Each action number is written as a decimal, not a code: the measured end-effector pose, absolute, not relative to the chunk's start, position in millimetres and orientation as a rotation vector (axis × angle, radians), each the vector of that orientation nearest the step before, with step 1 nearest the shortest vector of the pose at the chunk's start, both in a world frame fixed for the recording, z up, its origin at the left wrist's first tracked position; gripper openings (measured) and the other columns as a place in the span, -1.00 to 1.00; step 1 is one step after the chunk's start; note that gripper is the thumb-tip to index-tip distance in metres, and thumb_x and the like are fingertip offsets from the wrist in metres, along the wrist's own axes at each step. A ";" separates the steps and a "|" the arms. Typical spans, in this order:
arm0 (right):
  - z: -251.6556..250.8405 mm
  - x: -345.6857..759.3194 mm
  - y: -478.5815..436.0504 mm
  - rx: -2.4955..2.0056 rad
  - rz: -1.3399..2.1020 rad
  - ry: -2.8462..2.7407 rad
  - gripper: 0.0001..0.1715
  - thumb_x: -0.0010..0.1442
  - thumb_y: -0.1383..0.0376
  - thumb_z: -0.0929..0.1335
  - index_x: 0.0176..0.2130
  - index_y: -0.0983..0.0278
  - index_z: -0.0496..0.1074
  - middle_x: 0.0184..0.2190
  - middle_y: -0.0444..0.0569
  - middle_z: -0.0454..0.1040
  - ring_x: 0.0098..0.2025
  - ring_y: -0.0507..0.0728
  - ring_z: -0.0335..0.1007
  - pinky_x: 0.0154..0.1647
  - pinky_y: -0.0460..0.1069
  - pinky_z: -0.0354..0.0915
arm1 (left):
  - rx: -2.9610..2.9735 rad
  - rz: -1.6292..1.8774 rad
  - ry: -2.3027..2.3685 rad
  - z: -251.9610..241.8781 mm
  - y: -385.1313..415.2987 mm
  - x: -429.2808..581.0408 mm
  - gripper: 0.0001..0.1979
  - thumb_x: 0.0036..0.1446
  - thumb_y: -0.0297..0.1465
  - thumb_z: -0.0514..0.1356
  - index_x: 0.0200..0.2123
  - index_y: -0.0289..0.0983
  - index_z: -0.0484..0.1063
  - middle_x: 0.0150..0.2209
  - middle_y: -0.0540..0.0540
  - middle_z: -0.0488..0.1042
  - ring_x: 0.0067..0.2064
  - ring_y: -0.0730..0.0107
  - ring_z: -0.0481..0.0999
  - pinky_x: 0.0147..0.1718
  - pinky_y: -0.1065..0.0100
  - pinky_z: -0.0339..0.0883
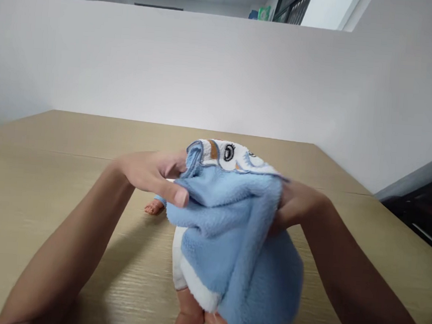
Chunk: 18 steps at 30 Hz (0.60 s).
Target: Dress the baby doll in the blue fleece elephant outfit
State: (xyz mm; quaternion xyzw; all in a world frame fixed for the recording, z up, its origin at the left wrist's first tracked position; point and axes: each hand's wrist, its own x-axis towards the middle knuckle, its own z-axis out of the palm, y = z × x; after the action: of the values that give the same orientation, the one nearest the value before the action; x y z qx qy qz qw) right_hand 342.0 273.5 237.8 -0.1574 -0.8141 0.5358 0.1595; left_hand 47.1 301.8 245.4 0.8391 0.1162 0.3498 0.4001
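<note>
A light blue plush garment (225, 232), with white trim and an embroidered face on a white band along its top, hangs in folds between my two hands. My left hand (159, 172) grips its upper left side. The thumb lies in front, and the other fingers are partly behind the fabric. At the upper right, my right hand (298, 203) holds the cloth, its fingertips hidden in the folds. Beneath the garment a baby doll (189, 314) lies on the table. Its bare legs, part of its white bottoms and one small hand show; its head is covered.
The wood-grain table (71, 140) reaches back to a white partition wall (152, 62). A dark object (422, 208) stands beyond the right edge of the table. Above the partition are a window and a green item (264, 13).
</note>
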 end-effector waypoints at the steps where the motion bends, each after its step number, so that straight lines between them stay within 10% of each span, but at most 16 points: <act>1: 237.0 342.7 273.4 -0.454 1.490 -2.297 -0.59 0.08 0.15 0.65 -0.07 0.17 0.71 -0.08 -0.10 0.73 0.04 0.26 0.65 0.12 0.01 0.54 | 2.157 0.826 0.303 245.1 303.0 46.2 -0.41 -0.22 0.07 0.63 -0.27 -0.21 0.61 -0.37 -0.17 0.62 -0.15 -0.02 0.70 -0.23 0.22 0.66; 12: 219.1 342.3 286.5 -0.721 1.182 -2.254 -0.48 0.13 -0.04 0.60 -0.04 0.20 0.68 -0.06 0.01 0.68 0.14 0.34 0.58 0.27 0.21 0.46 | 2.039 0.853 0.397 252.2 288.9 61.2 -0.61 0.24 0.02 0.41 -0.23 -0.20 0.58 -0.31 -0.07 0.65 -0.14 0.13 0.70 -0.23 0.25 0.64; 18: 226.5 338.1 281.3 -0.671 1.457 -2.567 -0.67 0.10 0.09 0.63 -0.19 0.21 0.72 -0.20 -0.07 0.72 -0.06 0.27 0.66 0.04 0.03 0.57 | 2.084 0.813 0.420 254.2 292.0 53.4 -0.62 0.14 -0.04 0.51 -0.18 -0.19 0.62 -0.30 -0.10 0.66 -0.11 0.07 0.71 -0.12 0.17 0.65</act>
State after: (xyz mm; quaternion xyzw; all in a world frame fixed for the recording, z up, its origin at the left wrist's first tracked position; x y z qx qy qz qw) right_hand 338.1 281.3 226.5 -0.2212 -0.8467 0.4805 0.0575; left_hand 53.4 292.0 254.2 0.8313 0.1677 0.3242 0.4192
